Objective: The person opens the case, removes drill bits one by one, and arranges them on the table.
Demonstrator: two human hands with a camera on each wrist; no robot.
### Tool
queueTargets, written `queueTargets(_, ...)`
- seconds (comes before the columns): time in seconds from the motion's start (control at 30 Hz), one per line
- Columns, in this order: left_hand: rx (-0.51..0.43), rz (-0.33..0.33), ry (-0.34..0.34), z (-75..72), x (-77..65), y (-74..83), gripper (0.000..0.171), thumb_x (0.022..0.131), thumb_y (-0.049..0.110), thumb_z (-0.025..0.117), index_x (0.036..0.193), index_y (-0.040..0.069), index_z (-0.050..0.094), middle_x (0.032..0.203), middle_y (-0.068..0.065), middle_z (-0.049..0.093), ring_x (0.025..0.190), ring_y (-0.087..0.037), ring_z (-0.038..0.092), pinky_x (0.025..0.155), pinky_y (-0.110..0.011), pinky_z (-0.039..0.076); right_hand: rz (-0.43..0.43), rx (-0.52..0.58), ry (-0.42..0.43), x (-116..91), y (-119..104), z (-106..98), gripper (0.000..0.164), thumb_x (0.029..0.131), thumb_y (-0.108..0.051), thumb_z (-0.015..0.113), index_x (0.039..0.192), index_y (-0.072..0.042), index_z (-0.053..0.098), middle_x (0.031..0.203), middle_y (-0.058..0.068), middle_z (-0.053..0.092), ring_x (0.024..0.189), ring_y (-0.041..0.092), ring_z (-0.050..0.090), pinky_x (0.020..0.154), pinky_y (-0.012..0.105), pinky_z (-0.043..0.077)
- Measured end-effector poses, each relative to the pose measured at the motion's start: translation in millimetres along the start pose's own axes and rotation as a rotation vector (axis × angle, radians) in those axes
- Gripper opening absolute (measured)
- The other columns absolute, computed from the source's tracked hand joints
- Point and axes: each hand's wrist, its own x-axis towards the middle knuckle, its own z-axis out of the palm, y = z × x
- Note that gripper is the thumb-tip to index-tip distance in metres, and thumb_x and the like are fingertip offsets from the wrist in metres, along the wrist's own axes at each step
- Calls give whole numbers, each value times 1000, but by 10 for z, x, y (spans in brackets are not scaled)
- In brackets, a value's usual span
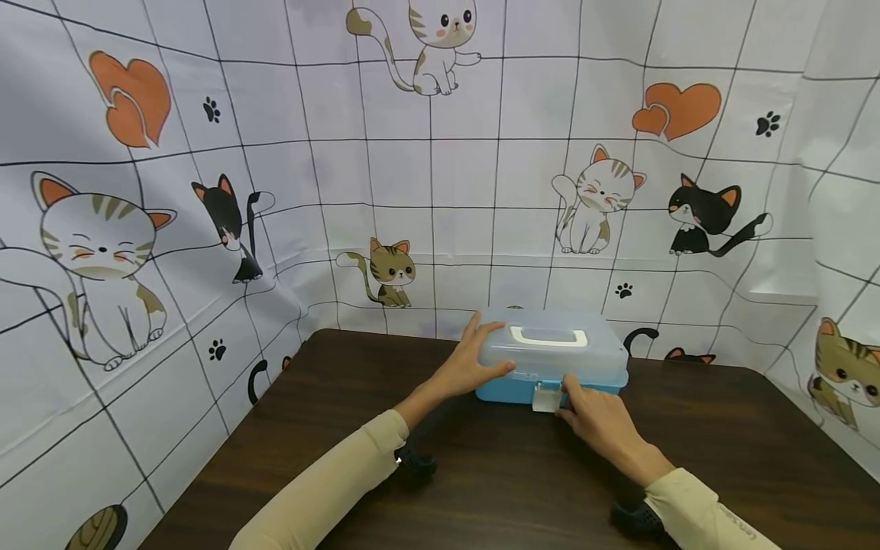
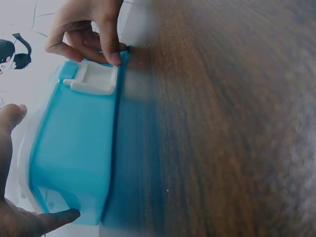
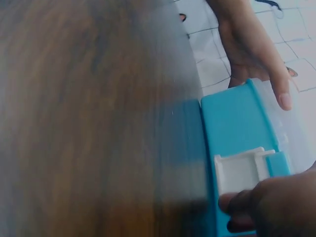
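Tabletop [image 1: 440,489]: dark wood-grain.
Storage box [image 1: 509,390]: blue base, toward tabletop's far edge; probably light, stiff, a bit slippery; steady by end walls.
Lid [image 1: 596,360]: translucent, down on base; likely thin, may flex.
Left hand [image 1: 466,368]: fingers spread, unclenched, touching box's left end and lid.
Right hand [image 1: 603,418]: thumb and fingertips pinching latch edge.
Carry handle [image 1: 550,342]: white, atop lid, untouched.
Latch [image 1: 547,399]: white, front wall; hinge probably fragile, hold by edge.
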Motion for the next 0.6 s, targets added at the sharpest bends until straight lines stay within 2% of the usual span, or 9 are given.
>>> queueTargets(0.1, -5, -1, 1, 4, -4, 8, 79, 92, 56, 69, 159, 33, 33, 169, -14, -5, 150, -41, 15, 108, -67, 37, 10, 37, 7, 36, 1, -95, 41, 77, -23, 92, 96, -10, 57, 67, -6, 62, 47, 4, 46, 38, 25, 37)
queueTargets(0.17, -2, -4, -7, -8, -2, 9, 79, 92, 56, 69, 159, 33, 33, 169, -13, -6, 150, -41, 15, 108, -67, 37, 19, 62, 43, 84, 4, -186, 32, 80, -26, 88, 92, -12, 62, 70, -7, 65, 48, 3, 47, 38, 24, 38)
queueTargets(0.27, 10, -8, -28, -31, 3, 3, 81, 91, 55, 70, 159, 34, 32, 169, -13, -6, 150, -42, 15, 108, -67, 37, 17, 97, 152, 164, 42, -352, 19, 84, -28, 82, 87, -16, 67, 72, -6, 68, 51, 6, 54, 40, 26, 42)
queueTargets(0.4, 30, -4, -66, -88, 11, -8, 85, 89, 54, 74, 159, 36, 30, 169, -14, -7, 149, -45, 17, 107, -67, 39, 14, 125, 326, 233, 194, -548, 9, 87, -20, 73, 90, -12, 70, 72, -1, 69, 55, 15, 62, 41, 32, 46)
queueTargets(0.5, 37, 6, -100, -142, 4, -24, 91, 86, 53, 78, 160, 38, 28, 169, -14, -8, 148, -46, 19, 106, -67, 40, 87, 163, 400, 227, 366, -621, 9, 88, -14, 71, 95, -8, 71, 77, 3, 70, 59, 22, 64, 46, 30, 48)
queueTargets(0.6, 37, 18, -128, -191, 5, -37, 95, 84, 50, 82, 161, 38, 27, 169, -14, -8, 149, -44, 18, 107, -68, 39, 204, 267, 365, 169, 555, -628, 19, 92, -13, 71, 107, -3, 70, 108, 13, 68, 82, 30, 64, 61, 31, 47)
